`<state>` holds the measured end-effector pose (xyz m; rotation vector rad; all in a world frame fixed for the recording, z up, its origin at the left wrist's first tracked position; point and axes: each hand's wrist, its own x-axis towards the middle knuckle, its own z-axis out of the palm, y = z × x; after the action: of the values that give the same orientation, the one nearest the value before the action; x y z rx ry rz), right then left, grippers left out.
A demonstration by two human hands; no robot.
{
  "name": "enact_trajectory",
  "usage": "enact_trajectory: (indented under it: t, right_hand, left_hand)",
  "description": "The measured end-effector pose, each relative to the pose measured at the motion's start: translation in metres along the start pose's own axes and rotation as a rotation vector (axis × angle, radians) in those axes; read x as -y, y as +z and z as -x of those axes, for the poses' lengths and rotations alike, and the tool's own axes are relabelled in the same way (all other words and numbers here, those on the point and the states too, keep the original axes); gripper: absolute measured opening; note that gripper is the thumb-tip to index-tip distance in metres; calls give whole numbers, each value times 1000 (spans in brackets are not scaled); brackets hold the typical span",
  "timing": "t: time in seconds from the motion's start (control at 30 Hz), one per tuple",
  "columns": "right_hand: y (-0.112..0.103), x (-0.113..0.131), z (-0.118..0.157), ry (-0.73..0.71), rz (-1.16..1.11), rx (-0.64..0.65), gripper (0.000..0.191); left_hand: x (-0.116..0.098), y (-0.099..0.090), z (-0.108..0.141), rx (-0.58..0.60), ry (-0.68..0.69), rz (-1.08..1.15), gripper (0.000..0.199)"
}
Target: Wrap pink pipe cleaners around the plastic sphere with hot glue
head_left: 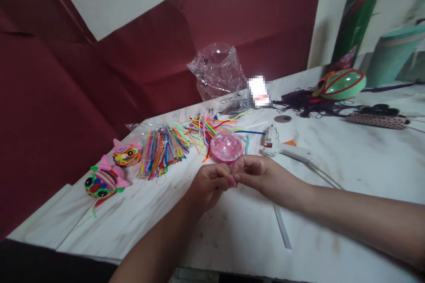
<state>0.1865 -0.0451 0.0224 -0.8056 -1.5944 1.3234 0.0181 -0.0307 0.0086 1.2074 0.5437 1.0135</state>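
Near the middle of the table my left hand and my right hand meet, fingertips pinched on one small pink piece held between them. Most of that piece is hidden by the fingers. Just beyond the hands lies a pink translucent bowl-shaped shell, its hollow side up. A white glue gun rests to the right of the shell, behind my right wrist. Loose colourful pipe cleaners are scattered behind the shell, and a bagged bundle of them lies to its left.
Two decorated fish-like figures sit at the left. A crumpled clear bag is at the back. A green decorated balloon shape, purple strings and a dotted item lie right. A flat grey strip lies below my right forearm.
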Motion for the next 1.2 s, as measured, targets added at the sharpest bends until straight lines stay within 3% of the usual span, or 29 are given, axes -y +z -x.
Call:
enact_trajectory:
  t: [0.2, 0.37, 0.5, 0.57, 0.63, 0.73, 0.83, 1.0, 1.2]
  right_hand:
    - [-4, 4, -4, 69, -77, 84, 20]
    - [-8, 6, -5, 37, 53, 93, 21]
    - [-24, 24, -7, -218, 373, -80, 15]
    - [-42, 40, -7, -347, 516, -205, 13]
    - [-65, 51, -6, -370, 651, -330, 13]
    - [-99, 48, 1, -271, 910, -413, 16]
    - [-119, 20, 11, -83, 1223, -300, 17]
    - [-115, -22, 15, 80, 1489, -147, 14]
    - [-111, -36, 13, 136, 1484, -200, 21]
  left_hand:
    - [-1, -2, 1, 43, 25, -2, 7]
    - [-3, -2, 0, -5, 41, 2, 6]
    - [-4, -4, 0, -6, 70, 21, 10]
    - [-5, -5, 0, -9, 73, 25, 12]
    - [-5, -5, 0, -18, 76, 20, 14]
    - [-6, -7, -1, -2, 85, 29, 12]
    - [-5, -7, -1, 19, 72, 46, 10]
    - [-1, -6, -1, 44, 75, 33, 10]
    - [-6, -6, -2, 10, 85, 21, 10]
